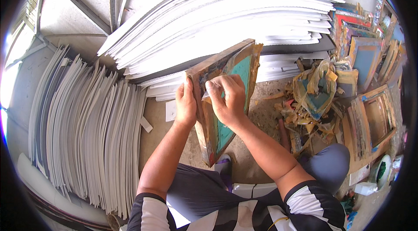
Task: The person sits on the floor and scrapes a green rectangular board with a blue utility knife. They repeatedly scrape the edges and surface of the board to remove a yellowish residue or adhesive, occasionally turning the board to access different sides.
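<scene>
A wooden screen-printing frame (201, 120) with teal mesh (226, 134) is held tilted on its edge in front of me, above my knees. My left hand (186, 104) grips its left side rail, thumb upward along the wood. My right hand (227, 100) is closed at the frame's near face, thumb and fingers pinched together beside the left rail. A small pale bit shows under the right fingertips; what it is I cannot make out. Brown, ragged strips cling to the frame's border.
Large white sheets (209, 22) are stacked across the back, more sheets (87, 135) stand at left. To the right lie a heap of peeled scraps (314, 96), used wooden frames (374, 117) and a white tub (383, 172). Metal bars (78, 4) lean behind.
</scene>
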Motion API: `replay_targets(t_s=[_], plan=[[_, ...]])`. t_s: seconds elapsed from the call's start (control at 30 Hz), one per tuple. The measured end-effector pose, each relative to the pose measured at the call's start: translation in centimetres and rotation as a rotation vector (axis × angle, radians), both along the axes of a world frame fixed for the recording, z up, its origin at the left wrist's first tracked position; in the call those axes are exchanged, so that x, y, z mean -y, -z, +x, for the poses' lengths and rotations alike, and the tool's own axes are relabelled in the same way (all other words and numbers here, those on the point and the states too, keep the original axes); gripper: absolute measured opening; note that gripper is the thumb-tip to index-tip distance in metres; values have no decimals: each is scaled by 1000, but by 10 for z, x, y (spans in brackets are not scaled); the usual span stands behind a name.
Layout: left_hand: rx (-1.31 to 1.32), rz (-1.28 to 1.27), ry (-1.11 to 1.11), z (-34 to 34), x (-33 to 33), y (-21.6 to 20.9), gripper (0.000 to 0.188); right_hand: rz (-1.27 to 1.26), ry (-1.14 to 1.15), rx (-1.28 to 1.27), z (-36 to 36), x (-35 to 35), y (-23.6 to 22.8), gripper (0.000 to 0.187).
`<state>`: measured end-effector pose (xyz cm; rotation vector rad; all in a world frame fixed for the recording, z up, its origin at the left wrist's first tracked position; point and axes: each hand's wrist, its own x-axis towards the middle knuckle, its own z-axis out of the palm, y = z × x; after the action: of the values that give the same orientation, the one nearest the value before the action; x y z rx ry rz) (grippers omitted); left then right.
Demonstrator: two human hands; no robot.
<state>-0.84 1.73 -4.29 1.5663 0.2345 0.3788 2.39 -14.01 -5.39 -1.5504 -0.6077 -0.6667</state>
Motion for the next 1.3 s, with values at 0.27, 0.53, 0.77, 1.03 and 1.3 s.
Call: replay_targets(t_s=[0.27,0.53,0.77,1.03,1.3], plan=[[47,-116,-15,-2,2,-12,45,-230,64,341,-8,-2,9,39],[7,-99,-80,-2,-1,-10,53,-222,26,256,-1,-5,30,26],[28,-81,-69,-3,10,-12,52,-78,138,146,-16,-19,35,27],[19,254,-130,3,18,-16,62,-96,223,232,-12,-5,40,38],[10,93,-260,25,0,-8,75,49,231,-301,-10,1,178,25]])
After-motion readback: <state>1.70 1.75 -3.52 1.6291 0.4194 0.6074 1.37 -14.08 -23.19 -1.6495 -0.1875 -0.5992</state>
